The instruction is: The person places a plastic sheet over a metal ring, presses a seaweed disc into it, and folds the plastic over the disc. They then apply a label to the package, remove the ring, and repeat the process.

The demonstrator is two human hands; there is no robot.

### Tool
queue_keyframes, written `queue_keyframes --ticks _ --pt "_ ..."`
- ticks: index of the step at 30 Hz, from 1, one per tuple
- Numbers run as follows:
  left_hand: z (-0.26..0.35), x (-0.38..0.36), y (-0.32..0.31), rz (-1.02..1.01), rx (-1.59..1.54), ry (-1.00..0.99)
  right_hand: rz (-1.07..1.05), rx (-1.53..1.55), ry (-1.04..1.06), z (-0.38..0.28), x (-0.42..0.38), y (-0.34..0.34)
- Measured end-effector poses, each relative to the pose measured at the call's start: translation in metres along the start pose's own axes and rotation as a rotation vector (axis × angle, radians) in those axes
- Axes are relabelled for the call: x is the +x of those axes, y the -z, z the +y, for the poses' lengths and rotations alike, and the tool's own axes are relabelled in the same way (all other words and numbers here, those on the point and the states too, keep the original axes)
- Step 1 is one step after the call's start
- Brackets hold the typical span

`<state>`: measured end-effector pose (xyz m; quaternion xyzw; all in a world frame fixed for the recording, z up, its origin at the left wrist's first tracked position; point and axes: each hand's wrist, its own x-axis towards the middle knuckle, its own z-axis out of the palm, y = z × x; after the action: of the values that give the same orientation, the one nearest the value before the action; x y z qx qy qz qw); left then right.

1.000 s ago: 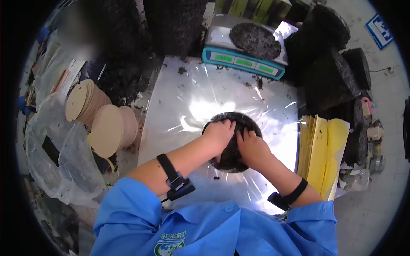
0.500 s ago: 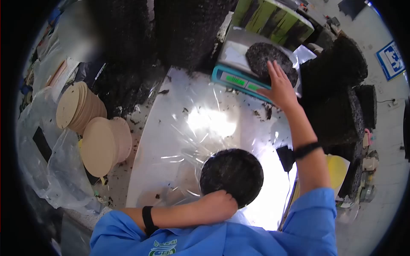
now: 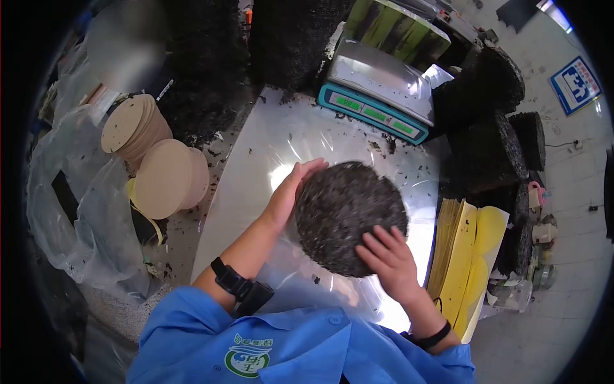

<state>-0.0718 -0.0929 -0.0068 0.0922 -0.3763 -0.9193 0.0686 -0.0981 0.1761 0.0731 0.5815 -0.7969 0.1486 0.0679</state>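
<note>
In front of my chest is a round, dark cake of what looks like dried seaweed [image 3: 348, 214], slightly smeared by motion. My left hand [image 3: 291, 192] holds its left rim, with the fingers stretched along the far edge. On the lower right side, my right hand [image 3: 391, 261] grips it with fingers spread over the top. The cake is above a shiny, plastic-covered worktop [image 3: 256, 173]. What lies directly beneath it is hidden. Beyond the hands stands a teal digital scale [image 3: 374, 115] with a bare metal pan and lit green displays.
Stacks of beige round discs [image 3: 169, 179] and a crumpled clear plastic bag [image 3: 83, 205] lie on the left. Yellow sheets [image 3: 470, 256] stand on the right. Dark seaweed stacks [image 3: 483, 153] are behind them, and a green box [image 3: 396, 32] is behind the scale.
The seaweed cake has come off the scale toward me in my right hand. My left hand has moved forward to its left rim. The black round thing near my left hand no longer shows.
</note>
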Motion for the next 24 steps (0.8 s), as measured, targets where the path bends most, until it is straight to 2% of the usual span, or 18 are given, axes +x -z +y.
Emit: queue_keyframes --ticks 2,3,4,7,10,11,15,16,18,19,20,23,24 --pt "-0.006 -0.007 -0.001 0.017 0.477 -0.076 -0.133 0.097 -0.100 -0.003 -0.023 -0.047" --pt "-0.013 -0.003 0.003 -0.036 0.992 -0.161 -0.088 0.110 -0.085 -0.004 -0.024 -0.051" --pt "-0.023 -0.008 0.003 0.038 1.232 -0.296 -0.080 0.106 -0.080 -0.002 -0.020 -0.047" --pt "-0.019 -0.007 -0.003 0.041 1.191 -0.306 -0.348 0.126 -0.112 -0.005 -0.007 -0.024" --pt "-0.013 -0.008 -0.019 0.079 1.242 -0.335 -0.317 0.008 -0.061 -0.011 0.014 0.003" --pt "-0.017 -0.007 -0.020 0.076 1.292 -0.326 -0.425 -0.014 -0.047 -0.001 0.008 -0.017" --pt "-0.013 -0.004 -0.023 0.069 1.388 -0.330 -0.509 0.109 -0.014 0.010 0.005 -0.020" --pt "-0.014 -0.007 -0.022 0.060 1.379 -0.310 -0.517 0.120 -0.021 0.010 0.006 -0.014" --pt "-0.014 -0.003 -0.016 0.055 1.353 -0.316 -0.343 0.446 -0.104 0.013 0.020 0.000" --pt "-0.011 -0.001 -0.015 0.049 1.338 -0.325 -0.244 0.260 -0.087 0.013 0.033 0.002" --pt "-0.010 -0.001 -0.015 0.042 1.325 -0.333 -0.249 0.267 -0.090 0.013 0.038 -0.011" --pt "-0.007 -0.002 -0.017 0.021 1.396 -0.287 -0.338 -0.041 -0.042 0.016 0.047 -0.064" --pt "-0.007 -0.002 -0.018 0.016 1.430 -0.245 -0.322 -0.007 -0.051 0.016 0.047 -0.070"
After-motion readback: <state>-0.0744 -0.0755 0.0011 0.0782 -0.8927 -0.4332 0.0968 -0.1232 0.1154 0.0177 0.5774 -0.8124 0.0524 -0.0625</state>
